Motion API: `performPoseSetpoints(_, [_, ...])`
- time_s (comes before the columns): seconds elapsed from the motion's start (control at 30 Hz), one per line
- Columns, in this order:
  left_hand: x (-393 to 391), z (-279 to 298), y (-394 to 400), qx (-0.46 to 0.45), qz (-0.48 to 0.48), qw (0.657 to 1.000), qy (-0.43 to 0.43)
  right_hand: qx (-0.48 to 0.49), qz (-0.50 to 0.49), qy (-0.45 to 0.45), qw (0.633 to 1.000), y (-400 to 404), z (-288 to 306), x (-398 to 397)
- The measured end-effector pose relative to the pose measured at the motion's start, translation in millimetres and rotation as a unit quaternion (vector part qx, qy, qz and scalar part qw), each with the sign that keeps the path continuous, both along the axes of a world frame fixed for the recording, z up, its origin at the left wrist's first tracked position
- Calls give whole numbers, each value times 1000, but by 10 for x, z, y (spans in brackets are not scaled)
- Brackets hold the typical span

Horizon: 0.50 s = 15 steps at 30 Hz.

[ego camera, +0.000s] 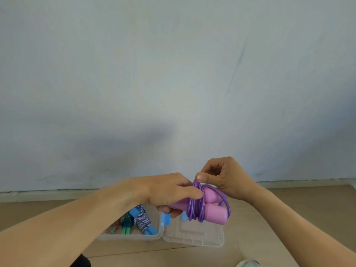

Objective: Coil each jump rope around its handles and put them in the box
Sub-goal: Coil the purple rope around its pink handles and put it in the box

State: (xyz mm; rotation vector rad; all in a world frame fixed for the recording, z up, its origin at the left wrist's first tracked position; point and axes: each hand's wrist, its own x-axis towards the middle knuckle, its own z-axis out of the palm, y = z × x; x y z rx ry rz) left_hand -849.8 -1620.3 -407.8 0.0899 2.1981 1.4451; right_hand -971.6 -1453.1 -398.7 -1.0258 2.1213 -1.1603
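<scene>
**Purple jump rope, held in both hands above the open box**

Left hand [169,191]: fingers and thumb curled round the two pink handles [212,206], which lie side by side and point to the right, held in the air.

Right hand [225,178]: thumb and fingers pinch the purple rope [195,205] at the top of the coil, just above the handles.

Purple rope: several loops wound crosswise round the middle of both handles; one looser loop arcs round their right-hand ends.

Clear plastic box [134,237]: on the floor, below and to the left of the held bundle. Contents: a blue-and-white braided rope with blue handles [143,221]; a green rope bundle [126,226] just beside it on the left; something reddish at the far left, too blurred to identify.

Clear lid [194,237]: lies flat on the floor, touching the box on its right side, directly under the pink handles. Blue latches [166,219] show where box and lid meet.

Floor [289,209]: tan surface. Wall [173,74]: pale grey, behind.
</scene>
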Motion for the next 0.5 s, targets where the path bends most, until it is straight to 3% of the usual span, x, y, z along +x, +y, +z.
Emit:
performPoseSetpoints(0.17, [18,-89,-11,-246,-32,968,34,27,42,16,999,86,82,-65])
performPoseSetpoints(0.27, [56,-140,51,-307,-71,949,23,37,96,26,994,82,94,-31])
performPoseSetpoints(0.4, [64,-60,218,-171,-73,982,19,-18,75,59,995,18,13,-13])
performPoseSetpoints(0.5, [59,101,182,-24,-26,998,44,-58,10,3,998,65,-42,-129])
